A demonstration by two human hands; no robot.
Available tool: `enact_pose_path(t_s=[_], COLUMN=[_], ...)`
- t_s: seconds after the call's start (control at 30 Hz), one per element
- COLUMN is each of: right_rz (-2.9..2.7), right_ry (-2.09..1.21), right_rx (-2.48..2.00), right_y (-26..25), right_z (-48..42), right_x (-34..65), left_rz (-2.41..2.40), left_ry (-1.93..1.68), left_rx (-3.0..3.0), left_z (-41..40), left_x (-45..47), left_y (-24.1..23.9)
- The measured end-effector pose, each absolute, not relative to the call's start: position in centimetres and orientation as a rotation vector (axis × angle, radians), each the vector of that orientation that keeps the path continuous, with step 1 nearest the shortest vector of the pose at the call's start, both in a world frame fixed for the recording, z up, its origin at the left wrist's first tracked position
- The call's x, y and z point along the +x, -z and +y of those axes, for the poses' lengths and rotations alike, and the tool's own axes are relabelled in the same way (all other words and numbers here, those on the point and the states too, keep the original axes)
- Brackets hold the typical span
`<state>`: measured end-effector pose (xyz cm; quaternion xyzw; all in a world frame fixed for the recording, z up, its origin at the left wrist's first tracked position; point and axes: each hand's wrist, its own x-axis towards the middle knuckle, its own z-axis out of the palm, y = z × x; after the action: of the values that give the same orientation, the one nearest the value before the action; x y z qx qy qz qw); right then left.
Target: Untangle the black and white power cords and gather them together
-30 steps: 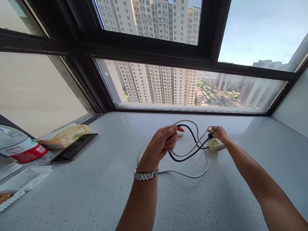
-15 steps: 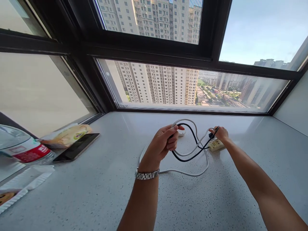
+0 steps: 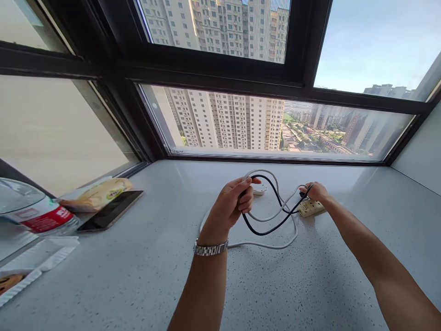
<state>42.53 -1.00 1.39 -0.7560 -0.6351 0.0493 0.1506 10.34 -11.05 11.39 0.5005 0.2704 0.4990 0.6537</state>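
Observation:
My left hand point(image 3: 230, 202), with a metal watch band on its wrist, is closed round loops of a black cable point(image 3: 263, 234) and a white cable point(image 3: 275, 247). The loops hang in the air to its right, and more white cable lies on the counter below. Over a cream power strip point(image 3: 310, 209) my right hand point(image 3: 317, 191) is closed on a black plug point(image 3: 303, 195). The fingers partly hide the plug, so I cannot tell whether it sits in a socket. A white socket block point(image 3: 259, 189) lies just behind my left hand.
The speckled white counter point(image 3: 138, 276) runs up to the dark window frame point(image 3: 275, 160). At the left are a large plastic bottle point(image 3: 41, 214), a food packet point(image 3: 99, 193), a phone point(image 3: 110, 211) and a white tray point(image 3: 51, 255) with a cookie point(image 3: 10, 282).
My left hand has shifted slightly left with the cables, and the black loop hangs a little lower. My right hand stays at the power strip, moved only slightly.

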Motion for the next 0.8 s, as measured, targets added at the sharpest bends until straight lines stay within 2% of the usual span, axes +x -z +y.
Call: enact_pose_path(t_s=[0.3, 0.47, 0.57, 0.67, 0.8], right_rz=[-1.512, -1.261, -1.356, -1.495, -1.578], right_ry=[-0.051, -0.555, -0.840, -1.083, -1.394], right_rx=[-1.722, -1.118, -1.023, -1.012, -0.985], right_y=[-3.7, -4.8, -5.4, -6.1, -6.4], right_z=[-0.1, 0.1, -1.1, -2.5, -4.2], right_x=[39.2, 32.9, 30.9, 30.8, 31.2], left_rz=[0.626, 0.558, 0.549, 0.638, 0.824], left_ry=[-0.936, -0.668, -0.635, -0.744, -1.070], left_rx=[1.257, 1.382, 1.431, 1.460, 1.528], left_z=[-11.2, -11.6, -11.3, -10.7, -10.0], left_x=[10.1, 9.7, 9.5, 9.3, 9.6], left_y=[-11.3, -11.1, -10.9, -10.6, -10.3])
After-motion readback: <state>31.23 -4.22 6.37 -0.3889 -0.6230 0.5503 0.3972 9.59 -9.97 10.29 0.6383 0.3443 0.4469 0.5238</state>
